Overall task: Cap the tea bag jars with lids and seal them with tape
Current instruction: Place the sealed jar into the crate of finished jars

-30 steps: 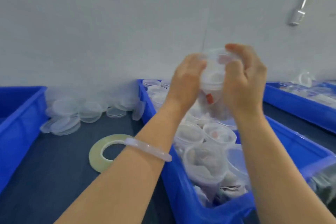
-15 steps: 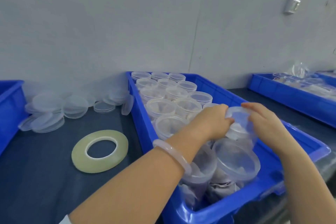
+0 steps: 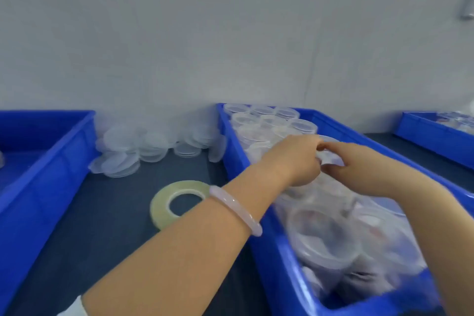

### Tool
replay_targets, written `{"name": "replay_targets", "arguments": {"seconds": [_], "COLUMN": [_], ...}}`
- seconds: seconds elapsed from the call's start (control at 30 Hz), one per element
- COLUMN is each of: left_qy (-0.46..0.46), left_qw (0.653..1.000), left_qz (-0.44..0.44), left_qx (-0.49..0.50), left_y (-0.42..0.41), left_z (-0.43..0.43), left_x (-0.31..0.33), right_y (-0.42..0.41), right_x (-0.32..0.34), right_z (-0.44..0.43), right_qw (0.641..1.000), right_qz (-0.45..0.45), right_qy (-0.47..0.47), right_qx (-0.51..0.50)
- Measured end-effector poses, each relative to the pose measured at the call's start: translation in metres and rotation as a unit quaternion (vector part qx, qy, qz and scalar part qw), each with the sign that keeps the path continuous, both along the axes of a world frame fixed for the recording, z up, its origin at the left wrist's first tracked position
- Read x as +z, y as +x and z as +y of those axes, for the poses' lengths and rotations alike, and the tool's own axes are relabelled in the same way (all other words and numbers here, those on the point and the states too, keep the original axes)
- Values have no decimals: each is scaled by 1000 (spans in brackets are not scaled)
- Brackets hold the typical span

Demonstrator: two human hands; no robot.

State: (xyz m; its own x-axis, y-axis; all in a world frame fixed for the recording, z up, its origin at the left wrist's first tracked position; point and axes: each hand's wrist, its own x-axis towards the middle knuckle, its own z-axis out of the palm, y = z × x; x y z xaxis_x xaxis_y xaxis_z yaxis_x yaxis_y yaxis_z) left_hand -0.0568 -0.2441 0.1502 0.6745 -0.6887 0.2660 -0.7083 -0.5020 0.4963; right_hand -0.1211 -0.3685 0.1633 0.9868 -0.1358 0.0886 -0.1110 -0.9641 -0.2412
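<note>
Your left hand (image 3: 295, 159) and right hand (image 3: 359, 165) met over the middle crate (image 3: 266, 236). The fingers (image 3: 336, 146) of both were curled round the top of one clear jar (image 3: 332, 159), grasping it from either side. The jar stood inside the crate among the other jars (image 3: 272, 120), towards the crate's far half. Blur prevented any finding on whether its lid was seated.

The tape roll (image 3: 164, 202) lay flat on the dark counter (image 3: 102, 226), just left of the crate and partly hidden by your left forearm. Loose lids (image 3: 143, 146) were heaped against the wall, between the middle crate and the left crate (image 3: 38, 161). A third crate (image 3: 431, 136) stood at far right. A pale bracelet (image 3: 236, 210) sat on your left wrist.
</note>
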Motion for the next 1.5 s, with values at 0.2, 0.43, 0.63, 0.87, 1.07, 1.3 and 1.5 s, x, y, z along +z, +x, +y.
{"name": "replay_targets", "arguments": {"seconds": [0.2, 0.43, 0.63, 0.87, 1.07, 1.3, 1.5], "left_qy": [13, 78, 208, 188, 184, 190, 226], "left_qw": [980, 912, 834, 734, 680, 674, 679], "left_qz": [-45, -15, 3, -49, -67, -115, -113], "left_qx": [195, 402, 510, 650, 707, 704, 689], "left_y": [44, 36, 14, 14, 43, 53, 59], "left_z": [143, 323, 410, 453, 469, 487, 498], "left_x": [31, 17, 27, 23, 31, 30, 35], "right_y": [84, 133, 126, 124, 124, 126, 133], "right_x": [31, 4, -19, -11, 5, 1, -4], "right_z": [145, 334, 422, 467, 492, 493, 483], "right_qw": [986, 937, 890, 875, 875, 884, 887], "right_qz": [-48, -21, 1, -17, -58, -35, -34], "right_qy": [-21, 59, 125, 137, 137, 113, 112], "right_qx": [159, 344, 438, 463, 460, 452, 447]}}
